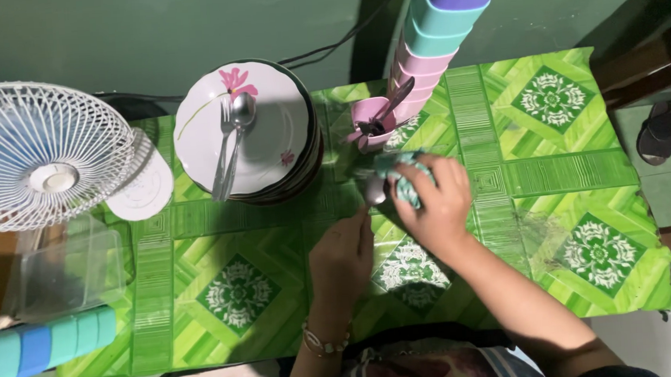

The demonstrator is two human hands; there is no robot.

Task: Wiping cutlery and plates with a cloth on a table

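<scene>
Right hand (435,202) was closed around a teal cloth (403,178), pressing it on a spoon (374,190) above the green patterned table cover (551,167). Left hand (343,256) pinched the spoon's handle. A pink cup (370,120) and plate stack (262,131) stood just behind

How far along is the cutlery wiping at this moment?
Looks done: a fork and spoon lie on the plate stack. In hand: the left hand holds a spoon while the right hand rubs it with a teal cloth. Apparently left: utensils in the pink cup.
</scene>
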